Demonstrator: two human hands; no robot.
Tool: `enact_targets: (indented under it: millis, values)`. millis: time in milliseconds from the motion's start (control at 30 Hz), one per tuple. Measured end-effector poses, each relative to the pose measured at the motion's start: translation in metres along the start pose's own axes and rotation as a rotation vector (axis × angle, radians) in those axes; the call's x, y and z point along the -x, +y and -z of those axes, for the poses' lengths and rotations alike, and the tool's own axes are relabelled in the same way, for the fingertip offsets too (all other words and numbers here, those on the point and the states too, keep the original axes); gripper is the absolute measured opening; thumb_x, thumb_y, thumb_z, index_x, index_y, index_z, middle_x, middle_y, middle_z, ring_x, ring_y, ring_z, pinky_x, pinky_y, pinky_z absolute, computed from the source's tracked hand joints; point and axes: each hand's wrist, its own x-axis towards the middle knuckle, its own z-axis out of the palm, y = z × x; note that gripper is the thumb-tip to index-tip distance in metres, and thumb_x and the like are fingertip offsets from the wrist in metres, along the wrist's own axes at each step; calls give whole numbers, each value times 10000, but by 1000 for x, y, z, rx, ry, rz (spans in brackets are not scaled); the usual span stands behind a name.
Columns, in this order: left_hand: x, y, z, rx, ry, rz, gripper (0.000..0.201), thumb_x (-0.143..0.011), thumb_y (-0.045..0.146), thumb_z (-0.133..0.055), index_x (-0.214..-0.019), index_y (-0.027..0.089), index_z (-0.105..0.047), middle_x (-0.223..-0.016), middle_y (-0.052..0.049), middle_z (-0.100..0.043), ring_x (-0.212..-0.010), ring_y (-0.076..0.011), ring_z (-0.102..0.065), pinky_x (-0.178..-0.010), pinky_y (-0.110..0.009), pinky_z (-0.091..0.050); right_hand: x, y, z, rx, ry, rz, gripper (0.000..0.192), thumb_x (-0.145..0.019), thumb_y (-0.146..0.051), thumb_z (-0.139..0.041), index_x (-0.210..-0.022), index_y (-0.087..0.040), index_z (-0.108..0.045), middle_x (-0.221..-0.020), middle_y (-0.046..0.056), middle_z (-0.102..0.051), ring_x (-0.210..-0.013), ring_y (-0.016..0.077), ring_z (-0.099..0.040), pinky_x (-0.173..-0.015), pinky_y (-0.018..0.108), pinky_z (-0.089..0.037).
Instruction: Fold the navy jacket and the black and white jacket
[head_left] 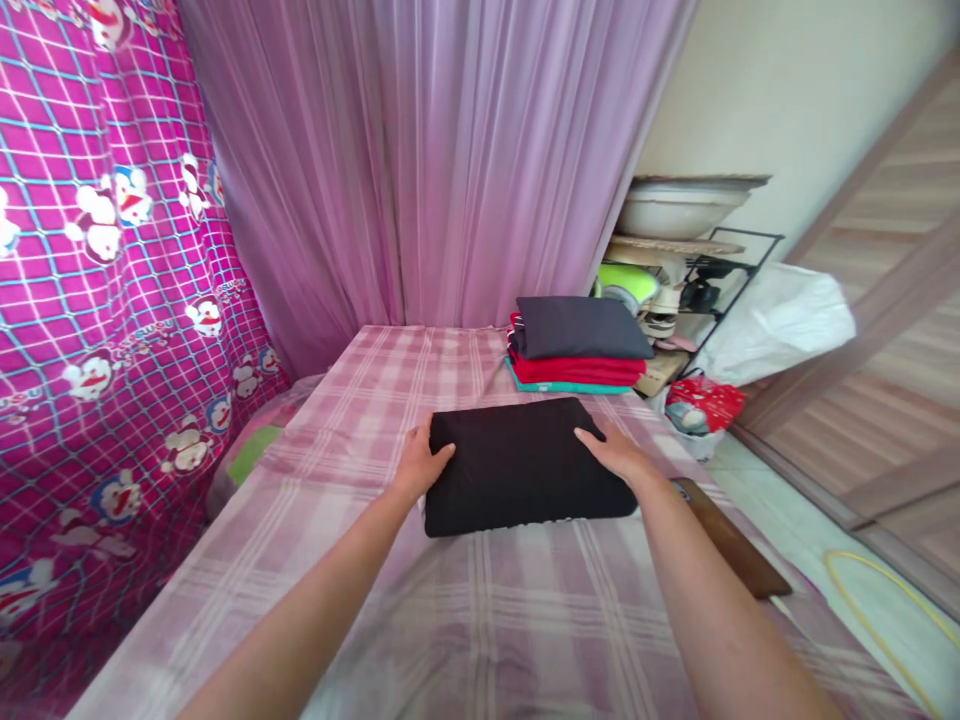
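Fingers of the left hand and right hand are laid flat and open on the short ends of the folded black cloth, which lies crosswise mid-bed, equally near both.

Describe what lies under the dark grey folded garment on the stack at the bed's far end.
Under the dark grey garment lie red folded clothes and a teal piece; their inner layers are covered.
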Motion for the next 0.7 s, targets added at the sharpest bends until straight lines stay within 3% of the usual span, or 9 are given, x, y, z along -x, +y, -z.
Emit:
enact_targets:
  millis: [67,133,200,267,367,533,700]
  values:
    - [2,-2,-5,-44,-12,-20,804,-805,365,-661,-1513,203,-318,-1427,-154,-497,-1294,-255,-533,-1132,-404,-376,12,-16,-9,93,129,-2,694,-897,-489,-523,-1489,-145,-412,-1517,215,-412,-1369,364,-419,-1079,537,-344]
    - [2,-2,-2,-79,-46,-46,802,-795,380,-663,-1505,200,-337,-1442,-157,-484,-1313,-258,-516,-1144,-407,-360,24,-43,-18,136,202,182,654,-937,-476,-453,-1508,-167,-375,-1578,191,-318,-1435,353,-311,-1114,564,-274]
    - [1,-3,5,-89,-96,-66,813,-784,428,-672,-1501,212,-356,-1456,-153,-478,-1309,-262,-519,-1131,-404,-377,34,-70,-28,160,141,414,568,-967,-467,-400,-1480,-226,-427,-1591,134,-321,-1459,312,-271,-1144,576,-209]
    - [-4,-7,16,-63,-156,-63,817,-793,497,-655,-1507,234,-357,-1451,-141,-498,-1263,-257,-561,-1090,-396,-422,41,-88,-39,193,3,551,506,-986,-466,-369,-1435,-267,-493,-1560,100,-393,-1453,285,-291,-1159,599,-153]
    - [-22,-20,40,-83,-213,-20,757,-883,573,-501,-1532,234,-309,-1429,-130,-549,-1240,-246,-586,-1061,-396,-442,44,-90,-52,219,-104,587,482,-1002,-464,-342,-1406,-284,-531,-1515,85,-465,-1441,271,-322,-1161,620,-124]
    - [-70,-61,79,-614,-119,-13,674,-914,511,-448,-1490,165,-399,-1563,-150,-383,-1469,-311,-291,-1190,-511,-213,43,-74,-57,218,-88,592,469,-1001,-454,-349,-1404,-299,-535,-1512,64,-472,-1440,267,-333,-1164,613,-145]
    - [-100,-101,76,-805,-110,12,683,-917,573,-397,-1511,237,-372,-1610,-131,-292,-1490,-357,-213,-1155,-641,-174,40,-79,-59,226,-72,572,460,-992,-463,-365,-1387,-321,-554,-1500,65,-487,-1425,278,-356,-1161,621,-151]
